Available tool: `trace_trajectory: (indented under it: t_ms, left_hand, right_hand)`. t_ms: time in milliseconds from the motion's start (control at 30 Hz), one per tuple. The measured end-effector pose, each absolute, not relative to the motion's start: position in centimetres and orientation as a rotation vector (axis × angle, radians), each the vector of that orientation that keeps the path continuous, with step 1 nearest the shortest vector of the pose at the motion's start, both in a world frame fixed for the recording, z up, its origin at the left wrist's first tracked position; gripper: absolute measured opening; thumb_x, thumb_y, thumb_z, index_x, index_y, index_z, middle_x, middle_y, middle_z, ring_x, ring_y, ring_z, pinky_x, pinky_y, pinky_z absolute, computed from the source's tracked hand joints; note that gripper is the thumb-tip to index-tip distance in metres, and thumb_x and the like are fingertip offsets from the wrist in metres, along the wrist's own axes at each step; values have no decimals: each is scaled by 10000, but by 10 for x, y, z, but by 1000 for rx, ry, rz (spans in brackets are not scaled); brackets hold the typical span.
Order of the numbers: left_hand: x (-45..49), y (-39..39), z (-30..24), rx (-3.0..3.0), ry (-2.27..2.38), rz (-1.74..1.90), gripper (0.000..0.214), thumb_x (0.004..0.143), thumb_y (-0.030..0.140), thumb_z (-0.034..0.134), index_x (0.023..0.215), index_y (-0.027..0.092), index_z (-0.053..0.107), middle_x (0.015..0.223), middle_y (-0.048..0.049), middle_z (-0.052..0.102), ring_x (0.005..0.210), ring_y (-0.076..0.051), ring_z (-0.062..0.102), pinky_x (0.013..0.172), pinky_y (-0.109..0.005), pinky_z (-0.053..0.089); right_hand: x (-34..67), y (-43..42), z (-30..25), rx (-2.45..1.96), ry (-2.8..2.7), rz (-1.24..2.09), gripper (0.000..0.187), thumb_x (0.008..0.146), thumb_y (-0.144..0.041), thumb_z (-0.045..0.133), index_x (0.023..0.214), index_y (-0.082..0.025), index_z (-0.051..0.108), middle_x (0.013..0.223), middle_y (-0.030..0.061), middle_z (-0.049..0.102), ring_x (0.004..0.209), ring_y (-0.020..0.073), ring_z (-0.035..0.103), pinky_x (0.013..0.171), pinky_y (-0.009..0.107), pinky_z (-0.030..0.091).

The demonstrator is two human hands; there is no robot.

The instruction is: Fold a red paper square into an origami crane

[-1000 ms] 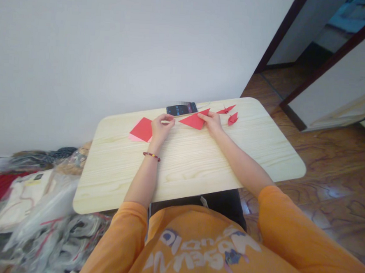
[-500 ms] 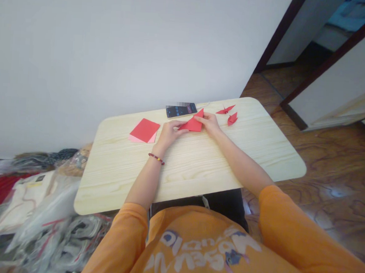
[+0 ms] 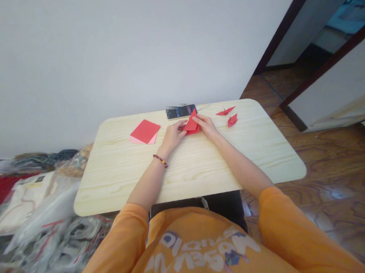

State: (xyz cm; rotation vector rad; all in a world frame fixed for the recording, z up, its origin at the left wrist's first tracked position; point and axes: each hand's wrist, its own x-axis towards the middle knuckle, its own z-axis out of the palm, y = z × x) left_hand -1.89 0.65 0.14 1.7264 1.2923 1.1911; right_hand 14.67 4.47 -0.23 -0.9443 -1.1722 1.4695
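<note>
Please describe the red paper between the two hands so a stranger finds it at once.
On the pale wooden table, look near the far edge, before the black phone. The left hand and right hand pinch a red folded paper triangle; unlike the flat red square sheets, it is held point up.

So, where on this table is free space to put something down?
Bare wood: the near left corner below the red paper stack, and the right end of the table below the cranes. Crowded: far edge, with phone, left hand, right hand, folded paper.
</note>
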Motion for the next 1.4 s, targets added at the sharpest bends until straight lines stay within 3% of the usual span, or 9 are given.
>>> trace_trajectory:
  t_ms: [100, 200, 300, 400, 633, 833, 1067, 1233, 1400]
  left_hand:
    - [-18, 8, -3, 1735, 1291, 1280, 275, 699, 120, 660, 940, 220, 745, 955, -69, 743, 891, -244, 674, 883, -367, 482]
    - [-18, 9, -4, 1685, 1355, 1354, 122, 764, 218, 649, 832, 210, 750, 765, -52, 727, 758, -232, 648, 828, -338, 466]
    - [-18, 8, -3, 1575, 1472, 1406, 98, 757, 264, 671, 719, 184, 715, 570, -24, 636, 593, -193, 559, 716, -294, 441]
    - [-17, 7, 1, 1563, 1627, 1372, 108, 785, 252, 625, 764, 166, 688, 662, -36, 668, 628, -180, 550, 678, -270, 418]
    - [-18, 16, -8, 1178, 1520, 1416, 110, 754, 239, 645, 765, 134, 676, 738, -44, 704, 685, -172, 612, 668, -254, 455]
    - [-14, 17, -7, 758, 1136, 1436, 141, 753, 252, 672, 819, 129, 693, 804, -42, 737, 788, -165, 674, 804, -278, 515]
    - [-10, 12, 9, 481, 959, 1326, 124, 823, 173, 595, 856, 95, 686, 917, -101, 742, 925, -187, 692, 965, -341, 498]
    - [-11, 11, 9, 511, 972, 1324, 115, 726, 46, 603, 788, 99, 685, 825, -74, 744, 888, -188, 701, 982, -358, 494]
    - [-13, 9, 6, 578, 969, 1332, 153, 670, 97, 707, 820, 124, 690, 818, -60, 745, 881, -201, 701, 935, -367, 522]
  right_hand:
    - [142, 41, 0, -948, -1229, 1457, 538, 511, -606, 786, 824, -179, 690, 849, 40, 720, 864, 207, 649, 828, 322, 507]
    - [140, 37, 2, -943, -1233, 1439, 600, 575, -617, 749, 1005, -209, 660, 889, 30, 710, 857, 195, 652, 784, 305, 523]
    - [141, 34, 1, -933, -1244, 1444, 766, 627, -563, 743, 1296, -307, 471, 939, 7, 690, 784, 171, 651, 677, 283, 535]
    - [142, 32, -2, -888, -1338, 1403, 842, 656, -447, 752, 1377, -352, 329, 1002, 8, 657, 732, 143, 631, 632, 263, 530]
    - [144, 34, -9, -832, -1551, 1349, 445, 689, -195, 559, 1127, -267, 530, 1120, 24, 597, 771, 127, 611, 632, 242, 505]
    - [146, 37, -12, -808, -1704, 1255, 585, 573, -95, 402, 1082, -200, 670, 1196, 58, 600, 987, 201, 596, 650, 255, 521]
    - [145, 38, -18, -918, -1712, 1057, 428, 642, -153, 597, 1045, -205, 732, 1134, 59, 658, 1009, 228, 618, 860, 346, 506]
    - [146, 43, -19, -912, -1648, 1069, 226, 629, -231, 716, 844, -199, 776, 1066, 71, 695, 995, 238, 634, 920, 373, 476]
    - [147, 42, -14, -880, -1623, 1140, 169, 578, -235, 759, 740, -188, 772, 1007, 75, 711, 969, 247, 646, 924, 385, 471]
